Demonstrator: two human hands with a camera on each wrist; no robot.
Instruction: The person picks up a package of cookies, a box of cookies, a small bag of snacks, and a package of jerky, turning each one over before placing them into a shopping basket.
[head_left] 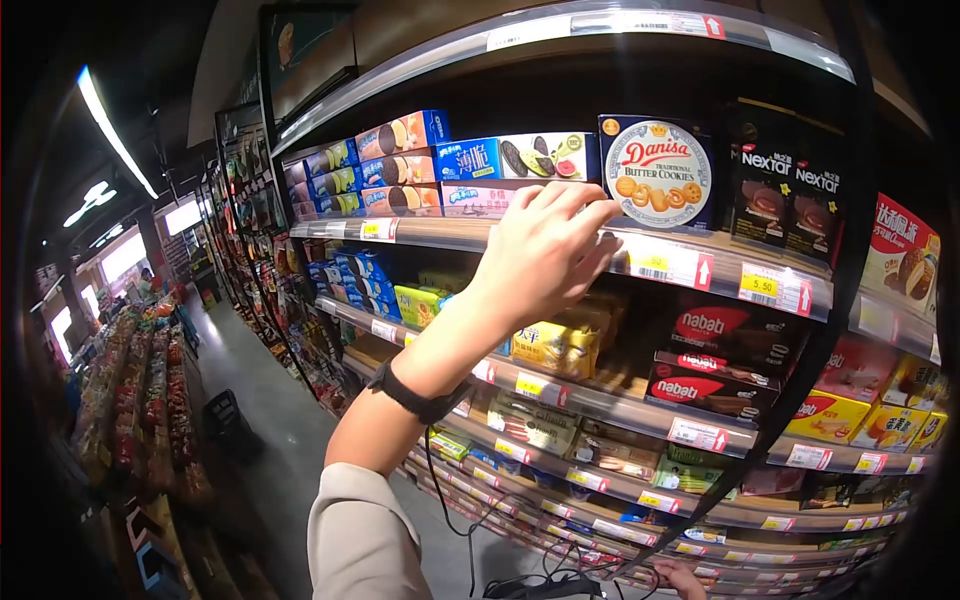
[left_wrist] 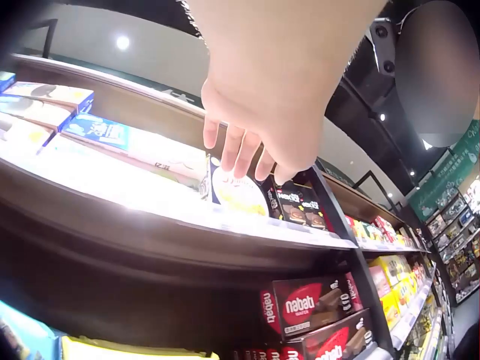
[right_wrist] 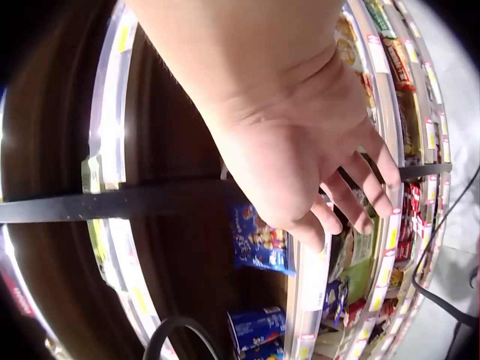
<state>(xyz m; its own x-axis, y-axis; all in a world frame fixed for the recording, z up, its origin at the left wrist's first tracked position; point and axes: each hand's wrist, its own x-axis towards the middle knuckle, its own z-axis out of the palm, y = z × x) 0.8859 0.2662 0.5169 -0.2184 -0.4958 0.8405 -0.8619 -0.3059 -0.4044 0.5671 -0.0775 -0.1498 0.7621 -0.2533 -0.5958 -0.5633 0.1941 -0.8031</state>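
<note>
My left hand (head_left: 548, 250) is raised at the upper shelf, its fingers reaching toward the left side of a blue box of Danisa butter cookies (head_left: 660, 165). In the left wrist view the fingers hang loosely and overlap the top of that box, with nothing gripped. Left of it lie a flat blue-and-white biscuit box (head_left: 515, 158) and a pink box (head_left: 475, 199). Black Nextar boxes (head_left: 785, 190) stand on its right. Down low, my right hand (right_wrist: 307, 165) has relaxed, spread fingers and holds nothing; a blue snack bag (right_wrist: 259, 240) sits on a shelf near it.
Dark red Nabati boxes (head_left: 715, 385) and yellow packets (head_left: 560, 345) fill the shelf below. Price tags (head_left: 665, 262) line the shelf edges. A black cable (head_left: 470, 540) hangs in front of the lower shelves. The aisle floor (head_left: 275, 400) runs along the left, beside a snack display (head_left: 130, 400).
</note>
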